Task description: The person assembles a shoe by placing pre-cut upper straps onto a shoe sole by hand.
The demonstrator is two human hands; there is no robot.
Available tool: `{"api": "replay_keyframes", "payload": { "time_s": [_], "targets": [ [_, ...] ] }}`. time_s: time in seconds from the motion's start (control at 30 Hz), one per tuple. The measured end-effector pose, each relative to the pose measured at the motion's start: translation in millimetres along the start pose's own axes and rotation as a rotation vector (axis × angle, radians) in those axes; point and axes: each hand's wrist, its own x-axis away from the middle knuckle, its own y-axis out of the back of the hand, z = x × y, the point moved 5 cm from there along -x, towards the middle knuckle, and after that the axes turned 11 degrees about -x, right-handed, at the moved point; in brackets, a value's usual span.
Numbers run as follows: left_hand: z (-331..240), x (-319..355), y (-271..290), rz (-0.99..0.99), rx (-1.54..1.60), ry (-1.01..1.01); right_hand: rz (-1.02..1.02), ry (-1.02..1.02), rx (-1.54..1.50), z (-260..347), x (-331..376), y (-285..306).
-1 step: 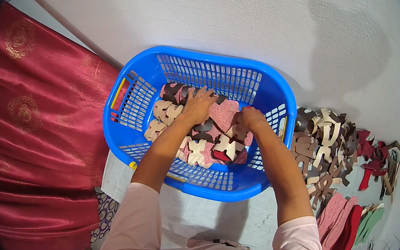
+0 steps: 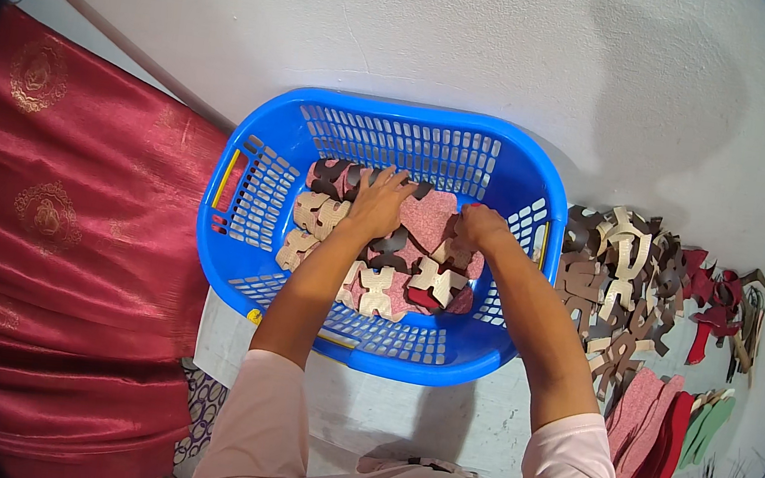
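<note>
A blue plastic laundry basket holds slippers with pink soles and cut-out straps. The straps are dark brown, tan and cream. My left hand rests on the slippers along the far side, palm down with its fingers stretched out and apart. At the right end, my right hand is closed, its fingers curled down by a pink sole piece. What it grips is mostly hidden, with a bit of red showing at the fingers. Nearer me lies a slipper with a cream strap, beside a cream-and-brown-strapped one.
Right of the basket lies a heap of brown and cream strap pieces, with red pieces beyond. Pink sole pieces, red ones and green ones lie nearer. A red curtain hangs left; a white wall stands behind.
</note>
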Motion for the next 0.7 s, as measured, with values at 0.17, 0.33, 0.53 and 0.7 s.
{"api": "replay_keyframes", "payload": {
  "time_s": [0.17,0.33,0.53,0.7],
  "targets": [
    [-5.2,1.3,5.0,0.048,0.026,-0.005,0.045,-0.043,0.004,-2.2,-1.5,3.4],
    [-6.2,11.6,7.8,0.031,0.037,-0.027,0.098,-0.064,-0.015,4.6,7.3,10.4],
    [-8.6,17.6,11.4,0.019,0.076,-0.049,0.121,-0.018,-0.012,-4.1,0.9,8.0],
    [-11.8,18.3,15.5,0.042,0.096,-0.064,0.083,0.024,-0.065,-9.2,-1.8,8.9]
  ]
}}
